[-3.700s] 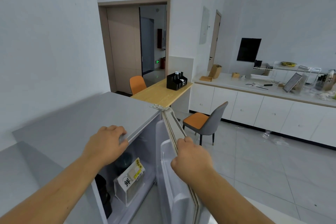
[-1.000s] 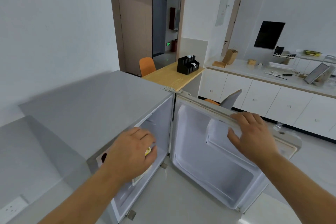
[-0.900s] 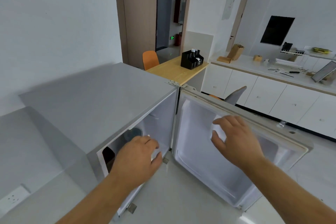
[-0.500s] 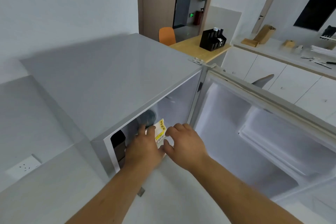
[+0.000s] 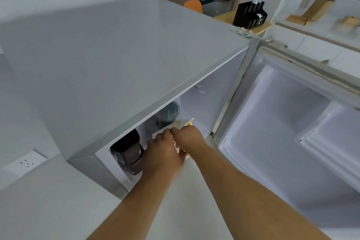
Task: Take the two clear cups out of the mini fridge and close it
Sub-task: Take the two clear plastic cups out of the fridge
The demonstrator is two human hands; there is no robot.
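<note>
Both our hands are inside the open mouth of the grey mini fridge (image 5: 124, 68), side by side and touching. The left hand (image 5: 162, 154) and right hand (image 5: 188, 138) are curled onto a clear plastic container with a yellow-and-white label (image 5: 188, 122); the fingertips are hidden behind the knuckles, so we cannot tell how firmly either hand has closed on it.

Just beyond the hands, deeper on the shelf, sits a rounded bluish-clear vessel (image 5: 169, 112), lying or tilted with its base toward us. Whether this is one of the two clear cups, we cannot say from here. To the left of the left hand, near the fridge's front edge, stands a dark container (image 5: 127, 154). To the right of the right hand the fridge door (image 5: 292, 134) hangs wide open, its white liner bare.

We judge clear plastic cups of this kind to be light, thin-walled and easily dented, likely slick if cold and damp. The safest hold looks to be around the body just below the rim, with a second hand under the base, squeezing gently.

Little of the clear container shows past the hands: a pale, see-through edge and the corner of its label. The bluish vessel appears translucent with a darker ring at its base.
</note>
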